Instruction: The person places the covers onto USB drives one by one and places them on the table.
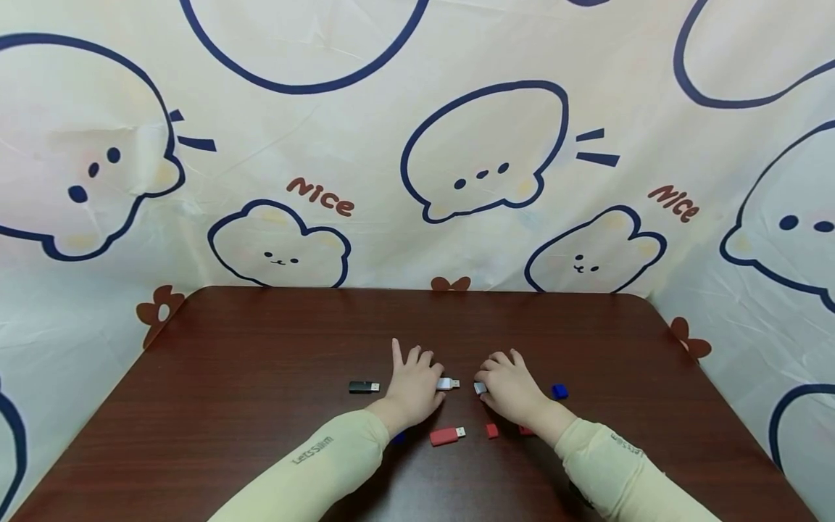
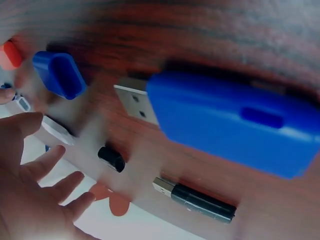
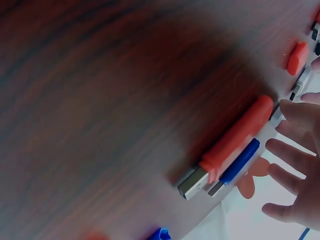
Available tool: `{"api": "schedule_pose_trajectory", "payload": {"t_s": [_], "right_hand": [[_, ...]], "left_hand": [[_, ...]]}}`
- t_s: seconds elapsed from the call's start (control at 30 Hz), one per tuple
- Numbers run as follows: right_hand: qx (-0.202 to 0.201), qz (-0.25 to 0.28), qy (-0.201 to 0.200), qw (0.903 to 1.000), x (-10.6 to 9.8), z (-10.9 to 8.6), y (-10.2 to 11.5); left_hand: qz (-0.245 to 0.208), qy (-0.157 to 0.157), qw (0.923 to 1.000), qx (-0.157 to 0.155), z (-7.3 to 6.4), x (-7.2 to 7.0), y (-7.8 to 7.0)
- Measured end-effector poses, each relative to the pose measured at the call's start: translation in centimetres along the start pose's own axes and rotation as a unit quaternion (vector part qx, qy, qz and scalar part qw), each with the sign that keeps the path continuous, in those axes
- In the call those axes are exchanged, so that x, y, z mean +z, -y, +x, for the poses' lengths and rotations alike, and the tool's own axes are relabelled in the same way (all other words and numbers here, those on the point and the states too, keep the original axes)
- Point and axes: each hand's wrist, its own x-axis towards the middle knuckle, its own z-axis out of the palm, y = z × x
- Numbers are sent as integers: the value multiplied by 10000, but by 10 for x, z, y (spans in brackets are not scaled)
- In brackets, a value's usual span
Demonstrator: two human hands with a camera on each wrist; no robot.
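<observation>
In the head view my left hand (image 1: 414, 384) has its thumb and index finger at the two sides of a white USB stick (image 1: 446, 383), whose metal plug points right. A small gap away, my right hand (image 1: 512, 388) pinches a whitish cap (image 1: 480, 388) between thumb and index finger. The left wrist view shows the white stick (image 2: 57, 130) at the left thumb tip, the other fingers spread. In the right wrist view the cap (image 3: 277, 115) sits between thumb and finger of the right hand (image 3: 300, 160).
A black USB stick (image 1: 364, 387) lies left, its black cap (image 2: 111, 158) nearby. Nearer me are a red USB stick (image 1: 447, 436), a red cap (image 1: 492, 431), and a blue USB stick (image 2: 230, 120) with its cap (image 2: 59, 75). Another red stick (image 3: 240, 137) and blue stick (image 3: 240, 162) lie right.
</observation>
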Motion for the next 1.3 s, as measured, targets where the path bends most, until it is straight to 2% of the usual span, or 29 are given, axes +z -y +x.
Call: {"api": "schedule_pose_trajectory", "payload": {"t_s": [0.27,0.47,0.73,1.0,1.13,1.3], "right_hand": [[-85,-157,-170,9997,3,0,-2],[-167,-301,-400,9986,4,0,-2],[-396,-150,-655,9970,1,3,-3],[-321,111,-756,9966,-6,5,-2],[-236,84,-779,9966,-7,4,-1],[-170,254,-619,9976,-9,5,1]], "left_hand": [[353,-25,9993,101,4,-1,0],[258,0,9995,163,7,-2,-3],[534,0,9983,224,8,-2,-4],[142,-257,9992,282,4,-8,1],[55,-84,9997,234,4,-9,2],[65,0,9996,264,3,-11,0]]}}
